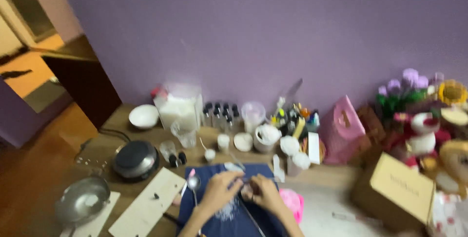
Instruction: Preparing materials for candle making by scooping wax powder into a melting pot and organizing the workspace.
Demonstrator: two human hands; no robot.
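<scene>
Your left hand (219,188) and right hand (263,194) meet over a dark blue cloth (229,217) at the near edge of a crowded wooden table (122,125), fingers curled inward and pressed close around something small between them; motion blur keeps you from telling what it is, or whether either hand truly pinches it. A metal spoon (193,184) lies on the cloth just beside your left hand, and a pink object (294,203) sits just right of your right wrist. Farther left rest a pale wooden board (148,200), a round hotplate (135,160) and a steel pot (82,205). A white bowl (144,116) and a row of small dark-capped bottles (222,112) stand near the purple wall, a cardboard box (397,188) at right. Your forearms are cut off by the bottom edge.
</scene>
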